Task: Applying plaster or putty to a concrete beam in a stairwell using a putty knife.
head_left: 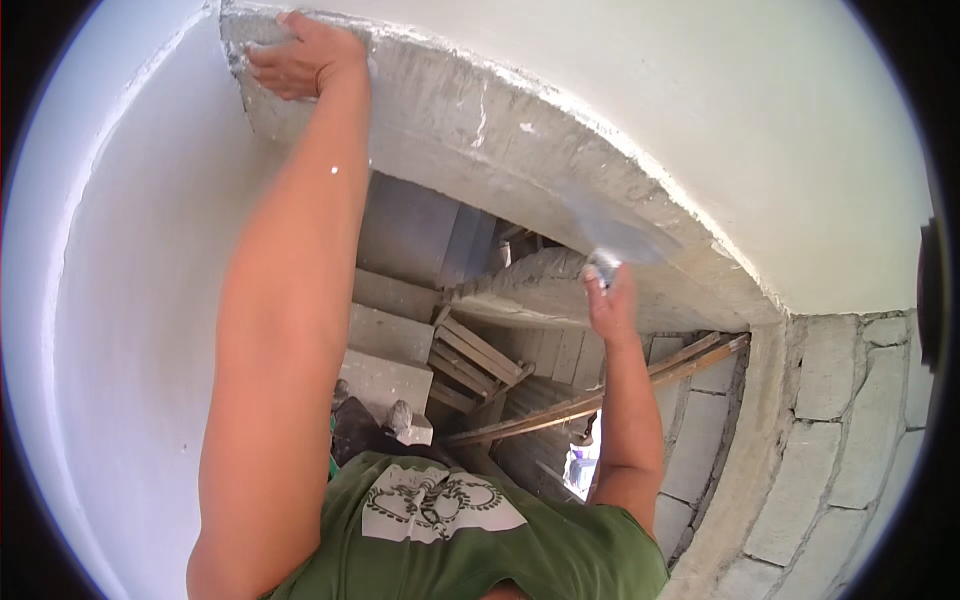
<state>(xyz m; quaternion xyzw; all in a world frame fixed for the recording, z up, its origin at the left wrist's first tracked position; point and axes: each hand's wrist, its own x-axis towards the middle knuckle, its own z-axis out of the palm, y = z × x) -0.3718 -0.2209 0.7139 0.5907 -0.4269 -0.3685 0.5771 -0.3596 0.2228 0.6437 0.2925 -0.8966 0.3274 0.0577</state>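
Observation:
Up at the far left, my left hand [310, 58] rests against the end of a rough grey concrete beam [430, 95], its fingers stretched and apart. My right hand [613, 308] is closed around the handle of a wide-bladed putty knife [632, 238]. The blade is smeared by motion and lies close against the beam's face; whether it touches cannot be made out. White patches and streaks mark the beam, and a rough white edge runs where it meets the smooth pale surface [760, 130].
A smooth plastered wall [150, 330] stands on my left, bare blocks [800, 480] on my right. Below lie concrete steps [385, 335], a slatted wooden piece [475, 360] and long wooden boards [600, 395] crossing a drop. My shoe [398, 417] shows on a step.

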